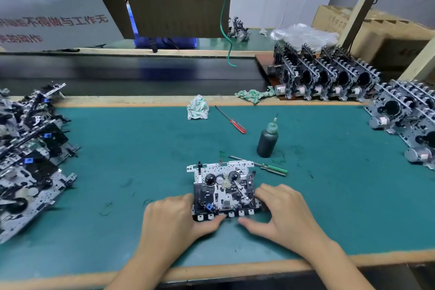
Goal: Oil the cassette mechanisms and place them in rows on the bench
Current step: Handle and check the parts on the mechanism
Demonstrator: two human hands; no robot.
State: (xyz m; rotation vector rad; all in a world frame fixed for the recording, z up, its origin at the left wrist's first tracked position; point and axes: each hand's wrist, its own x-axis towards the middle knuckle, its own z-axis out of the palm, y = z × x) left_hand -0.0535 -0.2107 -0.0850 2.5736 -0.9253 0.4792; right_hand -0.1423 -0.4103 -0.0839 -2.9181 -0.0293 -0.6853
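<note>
progress: mid-batch | done: rows of mechanisms [329, 77] at right | left: pile [28, 155] at left | now: left hand [171, 216] and right hand [280, 212] grip cassette mechanism [223, 190] by its sides | oil bottle [267, 140] stands untouched beyond

One cassette mechanism [223, 189] lies flat on the green bench mat [329, 195], gripped at its near corners by left hand [175, 215] and right hand [280, 211]. Oil bottle [267, 140] stands upright just behind; finished mechanisms [329, 77] stand in rows at right.

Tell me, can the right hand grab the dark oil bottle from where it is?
Probably yes. The oil bottle stands upright on the green mat, just beyond the right hand, with only the green-handled screwdriver lying low between them. The hand would first have to let go of the cassette mechanism.
</note>
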